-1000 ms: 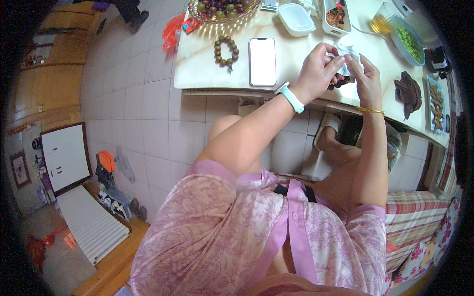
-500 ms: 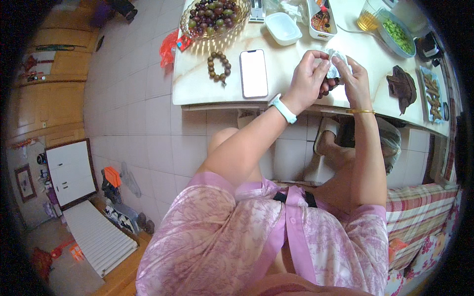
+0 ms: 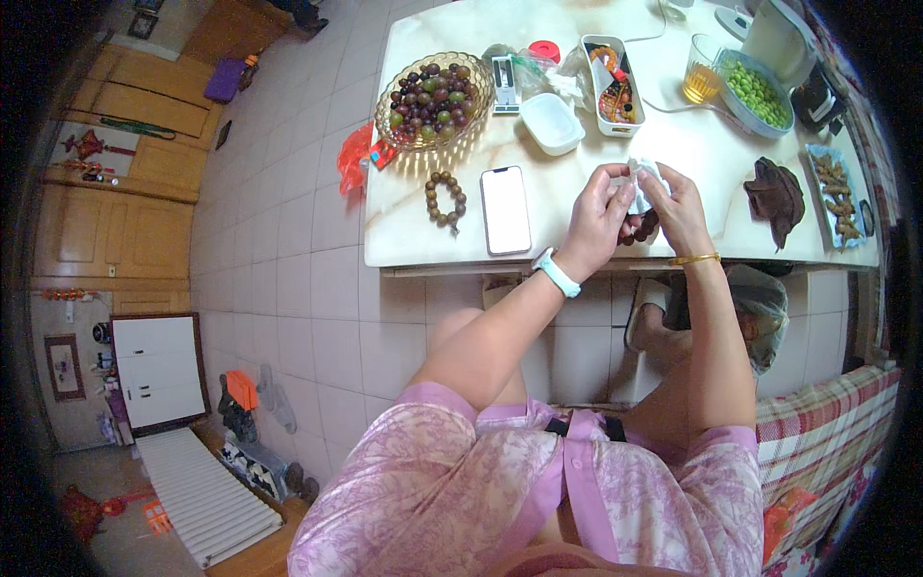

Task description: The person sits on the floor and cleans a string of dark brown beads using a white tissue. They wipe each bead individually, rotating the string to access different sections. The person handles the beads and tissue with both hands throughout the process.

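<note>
My left hand (image 3: pixel 602 216) and my right hand (image 3: pixel 681 212) meet over the table's front edge. Between them is a crumpled white tissue (image 3: pixel 641 181), pinched by the fingers of both. Under it, a string of dark reddish-brown beads (image 3: pixel 644 229) hangs at the left hand's fingers; part of it is hidden behind the hands. Left of them, a phone (image 3: pixel 506 212) with a blank white screen lies flat. Beyond the phone is a loop of lighter brown beads (image 3: pixel 461 206). To the right of my hands sits a crumpled dark brown cloth (image 3: pixel 775 200).
Across the table stand a glass bowl of grapes (image 3: pixel 433 106), a white lidless tub (image 3: pixel 552 125), a white box of bead strings (image 3: pixel 621 88), a glass of amber drink (image 3: pixel 700 85), a bowl of green beans or peas (image 3: pixel 758 94) and a tray of brown pieces (image 3: pixel 838 197).
The view has shifted, so the table and hands sit lower in the picture and more of the table's far side shows. Both hands stay together on the tissue and beads.
</note>
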Demonstrator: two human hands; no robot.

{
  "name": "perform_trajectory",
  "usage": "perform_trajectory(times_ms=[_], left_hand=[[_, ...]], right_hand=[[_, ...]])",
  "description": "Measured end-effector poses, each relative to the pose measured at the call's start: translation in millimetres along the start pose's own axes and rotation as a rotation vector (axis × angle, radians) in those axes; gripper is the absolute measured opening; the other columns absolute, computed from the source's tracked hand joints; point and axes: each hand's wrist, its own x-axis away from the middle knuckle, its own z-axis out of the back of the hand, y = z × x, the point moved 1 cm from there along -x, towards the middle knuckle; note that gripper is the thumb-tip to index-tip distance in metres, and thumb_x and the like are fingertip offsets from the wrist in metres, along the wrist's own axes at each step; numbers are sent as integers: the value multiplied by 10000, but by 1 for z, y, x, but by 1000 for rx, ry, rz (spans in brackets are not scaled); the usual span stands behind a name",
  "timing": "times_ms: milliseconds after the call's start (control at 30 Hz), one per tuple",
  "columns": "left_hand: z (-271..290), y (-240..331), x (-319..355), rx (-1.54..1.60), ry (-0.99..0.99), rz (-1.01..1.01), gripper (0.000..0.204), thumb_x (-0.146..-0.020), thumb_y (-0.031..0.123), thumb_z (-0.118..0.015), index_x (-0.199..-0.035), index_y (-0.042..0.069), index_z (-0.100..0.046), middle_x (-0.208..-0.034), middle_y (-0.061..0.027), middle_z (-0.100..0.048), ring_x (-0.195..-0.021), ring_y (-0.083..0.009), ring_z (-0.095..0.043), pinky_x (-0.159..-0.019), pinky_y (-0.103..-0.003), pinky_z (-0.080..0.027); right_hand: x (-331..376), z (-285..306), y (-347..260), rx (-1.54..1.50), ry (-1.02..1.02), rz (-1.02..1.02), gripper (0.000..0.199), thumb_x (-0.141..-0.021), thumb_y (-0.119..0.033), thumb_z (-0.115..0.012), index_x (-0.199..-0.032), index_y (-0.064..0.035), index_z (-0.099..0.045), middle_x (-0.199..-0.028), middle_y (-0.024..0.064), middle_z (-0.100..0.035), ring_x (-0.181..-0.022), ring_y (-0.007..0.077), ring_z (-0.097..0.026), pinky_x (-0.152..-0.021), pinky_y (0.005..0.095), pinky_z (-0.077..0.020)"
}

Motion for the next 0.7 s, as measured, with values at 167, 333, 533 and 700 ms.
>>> perform_trajectory(times_ms=[167, 333, 533, 700], left_hand=[[2, 5, -2, 49, 11, -74, 286, -977, 146, -461, -1232, 24, -420, -756, -14, -557, -655, -60, -516, -566, -186, -419], [0, -2, -7, 77, 12, -110, 277, -964, 138, -472, -1210, 16, -434, -847, -38, -594, -720, -62, -564, -620, -196, -459], [3, 1, -2, 3, -33, 17, 327, -980, 251, -511, -1203, 21, -445, -818, -19, -576, -666, -55, -549, -552, -185, -439], [7, 14, -2, 151, 75, 17, 266, -985, 182, -430, -1204, 36, -466, -798, -8, -565, -649, -57, -511, -596, -184, -437]], right_hand=[[-7, 11, 15, -212, -8, 172, 289, -951, -276, -572, -1027, -6, -640, -842, -12, -623, -749, 54, -534, -648, 230, -445], [-6, 1, 19, -47, -32, 193, 264, -932, -252, -602, -997, 1, -637, -782, -21, -596, -683, 43, -498, -589, 218, -423], [-6, 2, 16, -155, 26, 81, 289, -943, -266, -580, -973, 15, -637, -702, -31, -595, -582, 42, -496, -515, 202, -403], [-5, 3, 13, -97, -17, 174, 279, -930, -269, -601, -974, 3, -645, -767, -6, -617, -639, 54, -524, -527, 202, -413]])
